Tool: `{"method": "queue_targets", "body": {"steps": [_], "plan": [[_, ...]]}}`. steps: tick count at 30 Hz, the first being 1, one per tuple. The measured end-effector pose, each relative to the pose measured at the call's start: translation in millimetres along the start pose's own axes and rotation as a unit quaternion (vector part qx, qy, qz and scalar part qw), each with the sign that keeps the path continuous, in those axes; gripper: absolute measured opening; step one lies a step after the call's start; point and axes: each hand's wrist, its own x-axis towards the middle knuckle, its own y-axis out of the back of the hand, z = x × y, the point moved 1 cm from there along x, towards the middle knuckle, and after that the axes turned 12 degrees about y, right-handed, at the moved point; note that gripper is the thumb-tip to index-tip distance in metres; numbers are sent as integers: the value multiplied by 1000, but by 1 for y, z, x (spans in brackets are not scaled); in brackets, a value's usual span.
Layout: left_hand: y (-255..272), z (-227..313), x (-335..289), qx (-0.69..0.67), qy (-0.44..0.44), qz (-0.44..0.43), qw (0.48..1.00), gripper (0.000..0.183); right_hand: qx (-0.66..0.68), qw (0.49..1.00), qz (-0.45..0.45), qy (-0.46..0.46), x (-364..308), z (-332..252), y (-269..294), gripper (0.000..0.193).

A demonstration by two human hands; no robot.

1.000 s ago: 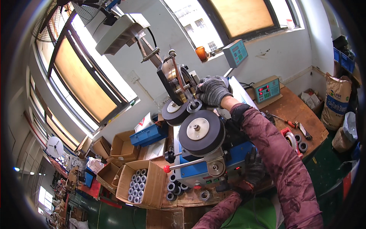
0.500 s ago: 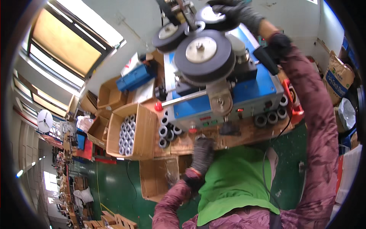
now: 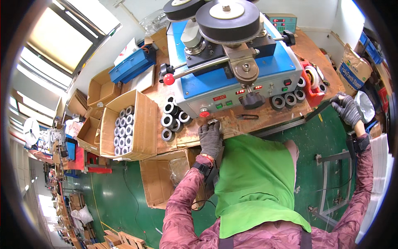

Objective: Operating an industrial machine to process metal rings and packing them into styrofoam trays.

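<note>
Workbench (image 3: 195, 133) carries blue machine (image 3: 232, 79). Left hand (image 3: 210, 139), gloved, fingers loosely spread on bench edge at 6 o'clock; right hand (image 3: 346, 108) curled at 3, grip unclear.

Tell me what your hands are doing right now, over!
Left hand, gloved, resting on a ring-shaped part at the bench edge. Right hand, gloved, at the bench's right corner, grip unclear. More rings beside the left hand.

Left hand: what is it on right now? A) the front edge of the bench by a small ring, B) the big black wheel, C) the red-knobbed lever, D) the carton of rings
A: the gloved left hand rests on the front edge of the bench, at a small ring below the blue machine.
</note>
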Motion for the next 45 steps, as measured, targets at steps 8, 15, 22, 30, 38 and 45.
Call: {"method": "queue_targets", "body": {"steps": [8,15,22,30,38,45], "plan": [[44,-4,5,-607,154,-274,730,43,68,990,-70,105,-14,-80,-60,15],[132,63,-35,-799,143,-424,402,63,525,841,-87,94,24,-196,-161,58],[119,93,-54,-733,170,-300,586,62,751,636,-178,27,-18,-227,-194,69],[94,114,-62,-693,165,-253,655,53,775,608,-106,-138,-35,-234,-167,44],[119,122,-47,-563,15,-214,798,52,556,808,194,17,-3,-199,-182,65],[113,121,-39,-694,122,-174,688,48,654,744,-113,-72,-30,-240,-135,39]]}}
